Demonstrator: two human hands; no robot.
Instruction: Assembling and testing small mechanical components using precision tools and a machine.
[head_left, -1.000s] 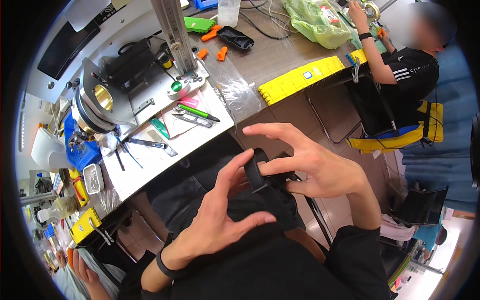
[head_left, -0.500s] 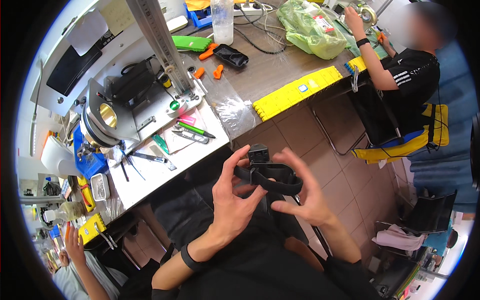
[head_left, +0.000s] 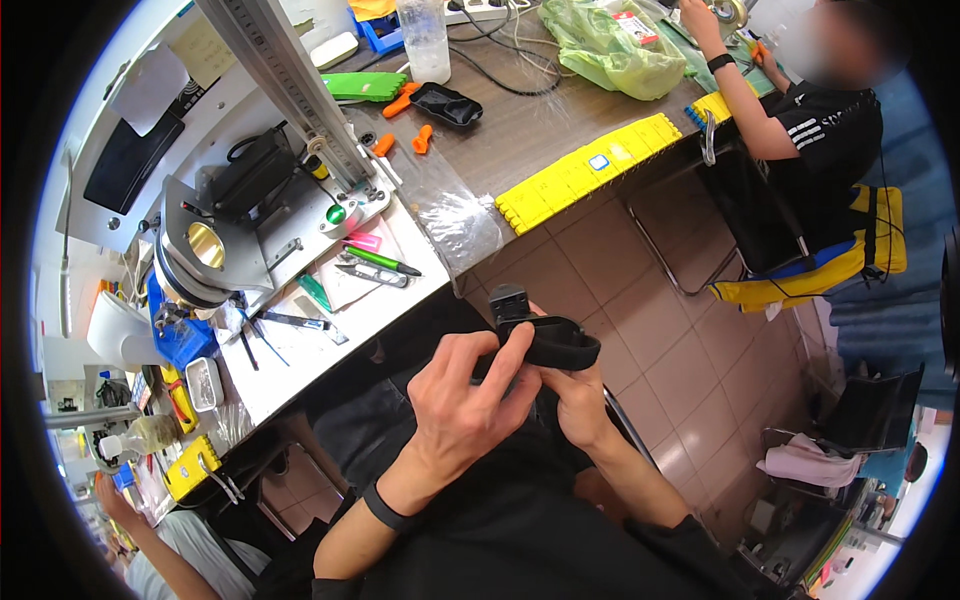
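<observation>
A black looped strap (head_left: 565,350) with a small black boxy device (head_left: 508,302) at one end is held up over my lap. My right hand (head_left: 580,402) grips the strap from below, its thumb under the loop and most fingers hidden behind it. My left hand (head_left: 462,400) is on the near side, fingers bent, with fingertips pressed to the strap just below the boxy device. A dark band (head_left: 388,508) circles my left wrist.
To the left, a white bench (head_left: 290,370) carries a measuring stand (head_left: 290,80), a green pen (head_left: 383,262) and small tools. A yellow edge strip (head_left: 590,172) lines the brown table. One person sits at the far right; another person's arm (head_left: 150,545) shows at lower left.
My right hand has come in from the right and taken hold of the strap from below. The left hand has turned over, its fingers now bent onto the strap. The view has shifted slightly.
</observation>
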